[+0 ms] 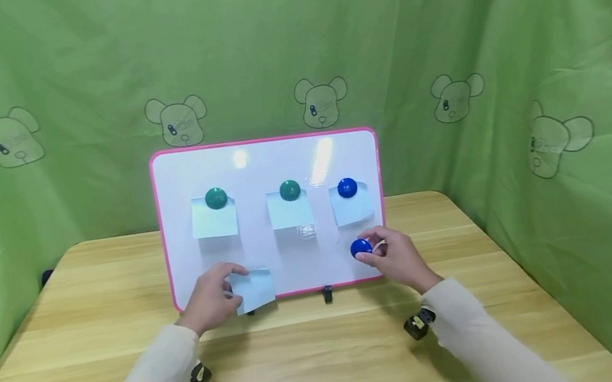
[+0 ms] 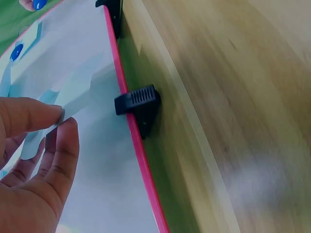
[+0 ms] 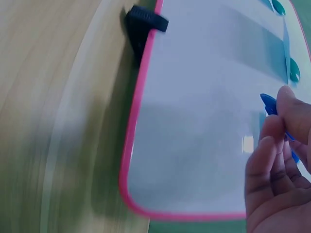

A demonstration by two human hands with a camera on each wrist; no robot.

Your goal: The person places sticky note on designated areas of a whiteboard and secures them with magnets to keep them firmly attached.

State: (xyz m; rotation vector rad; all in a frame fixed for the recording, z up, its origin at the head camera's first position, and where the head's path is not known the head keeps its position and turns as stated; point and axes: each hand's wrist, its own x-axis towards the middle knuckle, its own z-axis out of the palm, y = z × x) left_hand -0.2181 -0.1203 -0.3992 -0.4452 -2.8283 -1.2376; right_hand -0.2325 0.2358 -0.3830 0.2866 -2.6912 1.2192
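My left hand [image 1: 213,297] pinches a light blue sticky note [image 1: 254,289] in front of the lower left of a pink-edged whiteboard [image 1: 294,261]. In the left wrist view, thumb and fingertips grip the edge of that note [image 2: 73,90]. A round blue magnet [image 1: 361,248] is held between the thumb and fingers of my right hand [image 1: 394,257], near the board's lower right. The right wrist view shows the magnet [image 3: 268,103] partly hidden by the fingers. Higher on the board, two green magnets [image 1: 216,198] and a blue magnet [image 1: 347,188] each sit on a light blue note [image 1: 215,220].
The whiteboard leans upright on black clip feet [image 1: 327,294] on a wooden table [image 1: 312,367]. Green curtains [image 1: 253,29] with mouse-head outlines hang behind and to the sides. A black wrist camera [image 1: 419,323] is strapped by the right sleeve.
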